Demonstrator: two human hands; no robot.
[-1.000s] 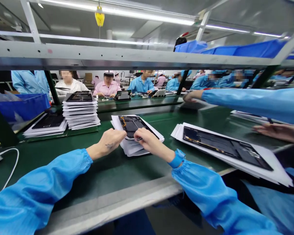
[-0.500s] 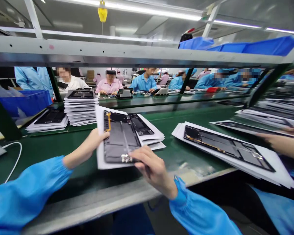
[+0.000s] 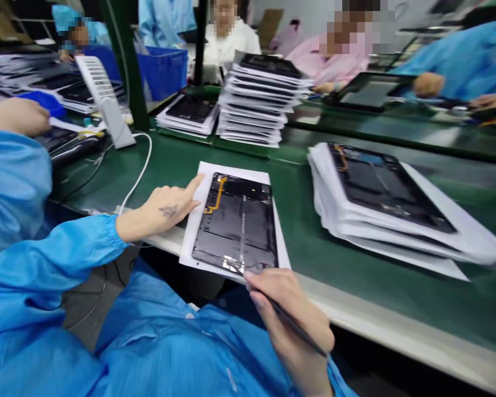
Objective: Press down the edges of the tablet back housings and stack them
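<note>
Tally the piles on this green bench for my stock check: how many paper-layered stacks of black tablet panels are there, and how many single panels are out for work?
Paper-layered stacks of black tablet panels: 3, a low one, a tall one and a wide one.
Single black tablet panel on its white sheet, between the left hand and the right hand: 1.
Total: 4.
</note>
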